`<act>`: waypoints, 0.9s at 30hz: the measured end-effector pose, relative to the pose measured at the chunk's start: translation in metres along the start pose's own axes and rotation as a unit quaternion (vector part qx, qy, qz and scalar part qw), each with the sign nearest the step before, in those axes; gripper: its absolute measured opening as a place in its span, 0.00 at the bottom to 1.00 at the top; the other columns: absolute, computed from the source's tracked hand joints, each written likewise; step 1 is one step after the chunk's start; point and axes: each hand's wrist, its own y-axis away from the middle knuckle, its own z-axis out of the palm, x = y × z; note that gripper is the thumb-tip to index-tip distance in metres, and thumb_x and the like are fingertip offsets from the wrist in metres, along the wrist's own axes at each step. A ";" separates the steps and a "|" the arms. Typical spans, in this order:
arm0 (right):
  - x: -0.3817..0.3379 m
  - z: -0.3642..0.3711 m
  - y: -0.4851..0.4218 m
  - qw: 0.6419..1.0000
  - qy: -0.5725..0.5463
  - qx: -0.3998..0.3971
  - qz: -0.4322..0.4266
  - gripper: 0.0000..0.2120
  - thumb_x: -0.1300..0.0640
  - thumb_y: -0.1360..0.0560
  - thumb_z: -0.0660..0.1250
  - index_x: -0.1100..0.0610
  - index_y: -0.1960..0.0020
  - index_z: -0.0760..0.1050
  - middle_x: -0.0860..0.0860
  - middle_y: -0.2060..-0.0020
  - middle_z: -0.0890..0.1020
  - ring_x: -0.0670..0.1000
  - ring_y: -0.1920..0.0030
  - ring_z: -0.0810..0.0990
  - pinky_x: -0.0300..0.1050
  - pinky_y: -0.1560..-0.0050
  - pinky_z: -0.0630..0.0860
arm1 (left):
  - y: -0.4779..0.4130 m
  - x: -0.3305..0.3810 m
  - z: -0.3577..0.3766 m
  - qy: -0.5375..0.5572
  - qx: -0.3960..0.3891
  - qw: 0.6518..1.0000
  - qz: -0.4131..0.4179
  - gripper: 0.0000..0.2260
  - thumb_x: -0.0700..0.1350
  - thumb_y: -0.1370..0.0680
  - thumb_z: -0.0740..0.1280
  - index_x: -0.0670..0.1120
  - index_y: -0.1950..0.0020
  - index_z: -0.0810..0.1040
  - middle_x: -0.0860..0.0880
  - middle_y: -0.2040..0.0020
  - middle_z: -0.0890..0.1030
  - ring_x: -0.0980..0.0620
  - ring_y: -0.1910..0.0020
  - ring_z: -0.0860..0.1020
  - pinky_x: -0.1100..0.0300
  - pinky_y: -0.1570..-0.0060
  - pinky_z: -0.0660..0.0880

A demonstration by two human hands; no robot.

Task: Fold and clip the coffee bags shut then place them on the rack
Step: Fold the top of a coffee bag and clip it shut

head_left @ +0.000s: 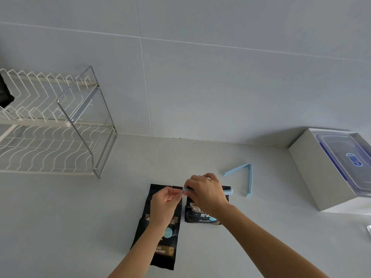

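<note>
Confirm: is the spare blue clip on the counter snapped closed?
No, the spare blue clip lies open in a V on the counter, just right of the right hand.

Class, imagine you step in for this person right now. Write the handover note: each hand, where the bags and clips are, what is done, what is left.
Left hand: pinching the left end of the blue clip.
Right hand: pressing down on that clip across the folded top of the right coffee bag.
Left coffee bag: flat on the counter, unfolded, no clip.
Spare blue clip: open, lying on the counter beyond the right bag.
Rack: far left; a dark item sits at its edge, identity unclear.
Done: right bag folded, clip on it.
Left: check the clip is latched, fold and clip the left bag, rack both.
</note>
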 end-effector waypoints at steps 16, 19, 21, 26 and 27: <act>0.012 -0.008 0.012 0.990 -0.131 0.036 -0.028 0.12 0.46 0.27 0.67 0.50 0.47 0.77 0.46 0.54 0.80 0.45 0.53 0.76 0.37 0.58 0.73 | 0.006 -0.005 0.011 0.034 -0.107 0.986 -0.127 0.14 0.55 0.22 0.59 0.45 0.55 0.75 0.47 0.63 0.80 0.53 0.62 0.80 0.64 0.60 0.75; 0.012 -0.007 0.016 0.987 -0.144 0.071 0.004 0.12 0.47 0.27 0.67 0.53 0.49 0.79 0.48 0.56 0.80 0.46 0.56 0.76 0.38 0.59 0.73 | 0.005 -0.001 0.017 0.049 -0.112 0.983 -0.137 0.15 0.58 0.23 0.59 0.47 0.55 0.75 0.48 0.63 0.79 0.53 0.63 0.78 0.63 0.61 0.75; 0.010 -0.007 0.014 0.984 -0.157 0.086 0.025 0.08 0.50 0.28 0.69 0.55 0.56 0.79 0.48 0.61 0.79 0.46 0.60 0.73 0.39 0.62 0.71 | 0.001 0.003 0.020 0.030 -0.104 0.989 -0.103 0.09 0.56 0.24 0.60 0.52 0.55 0.74 0.49 0.61 0.78 0.54 0.60 0.78 0.65 0.60 0.75; 0.007 -0.009 0.011 0.979 -0.185 0.089 0.009 0.09 0.54 0.28 0.70 0.58 0.63 0.77 0.50 0.66 0.78 0.46 0.64 0.71 0.37 0.63 0.67 | -0.001 0.008 0.023 0.018 -0.094 0.995 -0.037 0.04 0.50 0.22 0.60 0.58 0.52 0.74 0.54 0.50 0.77 0.56 0.48 0.75 0.67 0.53 0.71; 0.006 -0.009 0.013 0.977 -0.189 0.094 0.003 0.09 0.54 0.28 0.70 0.58 0.64 0.77 0.50 0.67 0.78 0.46 0.64 0.71 0.37 0.62 0.66 | 0.002 0.008 0.023 0.024 -0.087 0.996 -0.017 0.06 0.48 0.21 0.60 0.58 0.52 0.75 0.53 0.49 0.76 0.56 0.46 0.75 0.66 0.51 0.71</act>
